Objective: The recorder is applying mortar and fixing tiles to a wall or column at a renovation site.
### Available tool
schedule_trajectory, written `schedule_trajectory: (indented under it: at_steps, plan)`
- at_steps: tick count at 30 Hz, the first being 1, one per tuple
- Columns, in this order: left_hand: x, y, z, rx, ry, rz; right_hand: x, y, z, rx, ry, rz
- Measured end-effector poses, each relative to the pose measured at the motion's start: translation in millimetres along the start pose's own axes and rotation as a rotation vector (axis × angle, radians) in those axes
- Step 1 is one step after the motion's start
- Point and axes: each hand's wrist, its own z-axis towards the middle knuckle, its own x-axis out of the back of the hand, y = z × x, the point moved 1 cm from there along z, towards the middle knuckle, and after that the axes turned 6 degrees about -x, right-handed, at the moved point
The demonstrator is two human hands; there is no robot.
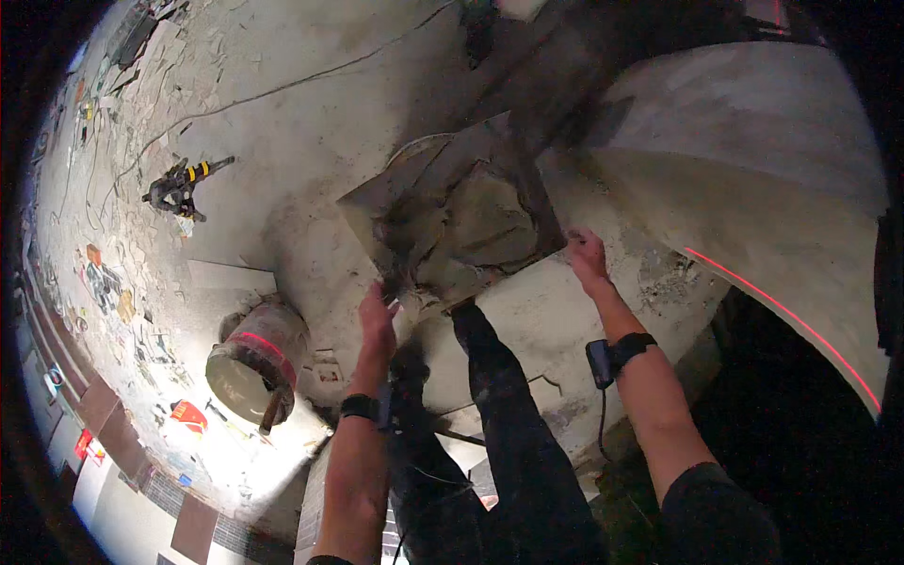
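Note:
In front of my legs is a dark square tile (363, 209), its upper face smeared with a thick patch of grey-brown mortar (485, 221). My left hand (379, 320) is at its near left corner, fingers curled against the edge. At the near right corner my right hand (589, 259) has its fingers bent on the edge. Both hands appear to grip the tile, though their fingertips are partly hidden. A pale curved rim (421, 149) shows behind the tile's far edge; what it belongs to is covered.
To the left stands a mortar-stained bucket (297, 330) with a stick-like handle (273, 411). A black and yellow tool (184, 188) lies farther off, near a long cable (282, 88). Rubble (155, 85) covers the far left floor. A pale wall (753, 198) with a red laser line rises at right.

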Motion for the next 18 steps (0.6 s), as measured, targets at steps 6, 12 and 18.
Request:
schedule_trajectory:
  at_steps: [6,12,18]
  plan:
    - [-17.8,-4.1,-1.1,-0.069,0.044,0.022,-4.7,27.0,19.9,0.040,0.046,0.099]
    - [-32.8,7.1,-19.6,-0.091,0.099,0.209,-13.4,35.8,15.4,0.170,0.190,-0.012]
    - [-28.3,1.1,-16.7,-0.163,0.165,0.141,-21.5,22.3,1.3,0.126,0.254,-0.108]
